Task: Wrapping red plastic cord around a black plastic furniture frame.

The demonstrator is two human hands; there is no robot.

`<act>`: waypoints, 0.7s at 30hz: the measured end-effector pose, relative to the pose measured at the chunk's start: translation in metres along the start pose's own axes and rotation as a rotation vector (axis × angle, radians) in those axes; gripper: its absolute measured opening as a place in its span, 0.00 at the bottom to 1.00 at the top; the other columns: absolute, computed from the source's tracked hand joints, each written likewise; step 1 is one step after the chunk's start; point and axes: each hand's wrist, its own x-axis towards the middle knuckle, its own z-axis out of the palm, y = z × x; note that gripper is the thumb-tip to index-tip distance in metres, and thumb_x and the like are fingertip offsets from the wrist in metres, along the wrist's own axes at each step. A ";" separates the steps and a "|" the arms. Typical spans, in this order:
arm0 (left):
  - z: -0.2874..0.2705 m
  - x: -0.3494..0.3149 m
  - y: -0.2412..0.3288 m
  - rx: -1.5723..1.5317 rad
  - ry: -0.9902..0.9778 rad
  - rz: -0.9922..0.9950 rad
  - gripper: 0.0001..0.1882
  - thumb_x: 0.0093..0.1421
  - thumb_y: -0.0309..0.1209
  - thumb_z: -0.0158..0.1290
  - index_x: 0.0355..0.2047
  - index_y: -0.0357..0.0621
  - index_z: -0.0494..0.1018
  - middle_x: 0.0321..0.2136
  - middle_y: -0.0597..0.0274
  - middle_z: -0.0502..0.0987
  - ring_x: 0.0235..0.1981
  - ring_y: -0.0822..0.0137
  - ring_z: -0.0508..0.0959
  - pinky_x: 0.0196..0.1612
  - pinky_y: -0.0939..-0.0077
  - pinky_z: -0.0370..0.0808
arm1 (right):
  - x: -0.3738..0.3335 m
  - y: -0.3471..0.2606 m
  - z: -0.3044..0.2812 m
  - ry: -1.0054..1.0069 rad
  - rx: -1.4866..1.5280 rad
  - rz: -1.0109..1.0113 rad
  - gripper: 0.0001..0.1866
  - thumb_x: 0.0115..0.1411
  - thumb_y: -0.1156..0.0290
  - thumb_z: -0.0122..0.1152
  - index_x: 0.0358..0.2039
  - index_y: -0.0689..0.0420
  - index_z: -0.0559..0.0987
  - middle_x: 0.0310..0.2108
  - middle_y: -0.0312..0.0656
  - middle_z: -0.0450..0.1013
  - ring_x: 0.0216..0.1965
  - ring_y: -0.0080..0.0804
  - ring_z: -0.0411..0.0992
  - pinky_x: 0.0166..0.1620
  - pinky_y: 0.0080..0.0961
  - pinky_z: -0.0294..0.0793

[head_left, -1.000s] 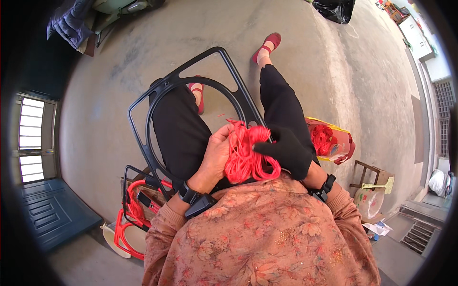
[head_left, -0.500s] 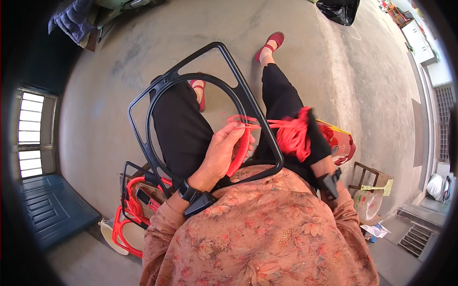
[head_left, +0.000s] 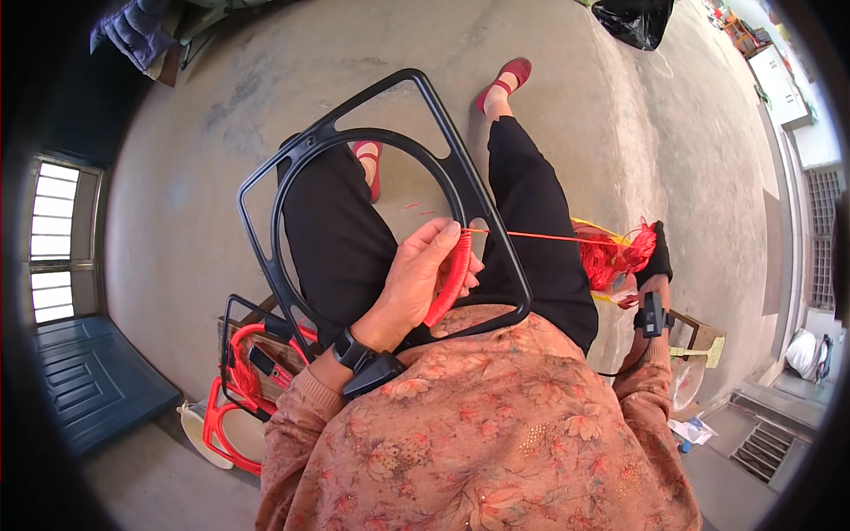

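A black frame with a round ring inside its angular outer bars lies across my lap. Red cord is wound in tight coils around the ring's near right part. My left hand grips this wound part, its thumb and finger pinching where the cord leaves the coils. From there a single strand of red cord runs taut to the right, across the outer bar. Out to the right, my right hand, in a dark glove, is closed around a loose red cord bundle; its fingers are partly hidden.
Below the bundle is a red bag with a yellow edge. At my left are another black frame, a red-wound frame and a dark handheld device. A yellow-green brush lies at the right; red scraps dot the floor.
My right hand has swung outward to the right with the cord bundle. The loose cord loops near my left hand have drawn out into one taut strand. My left hand stays on the ring.
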 end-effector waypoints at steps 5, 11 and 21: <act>-0.001 0.002 0.001 -0.008 -0.010 0.013 0.10 0.64 0.38 0.47 0.34 0.44 0.69 0.22 0.55 0.77 0.19 0.68 0.78 0.22 0.79 0.75 | -0.007 0.009 0.059 -0.272 -0.253 -0.144 0.19 0.61 0.57 0.55 0.46 0.57 0.74 0.37 0.36 0.74 0.41 0.29 0.71 0.48 0.24 0.69; -0.001 0.003 -0.002 0.042 -0.049 0.001 0.09 0.64 0.37 0.47 0.33 0.44 0.68 0.23 0.55 0.77 0.20 0.67 0.78 0.23 0.77 0.75 | -0.077 0.045 0.224 -0.389 -0.499 -0.644 0.14 0.56 0.69 0.60 0.43 0.57 0.75 0.33 0.35 0.73 0.36 0.23 0.71 0.40 0.20 0.71; -0.002 -0.006 -0.011 -0.471 -0.135 -0.116 0.15 0.64 0.37 0.47 0.45 0.40 0.69 0.39 0.53 0.76 0.39 0.62 0.78 0.43 0.69 0.77 | -0.124 0.068 0.267 -0.911 -0.166 0.488 0.18 0.63 0.61 0.51 0.46 0.62 0.72 0.42 0.43 0.73 0.35 0.29 0.73 0.38 0.20 0.73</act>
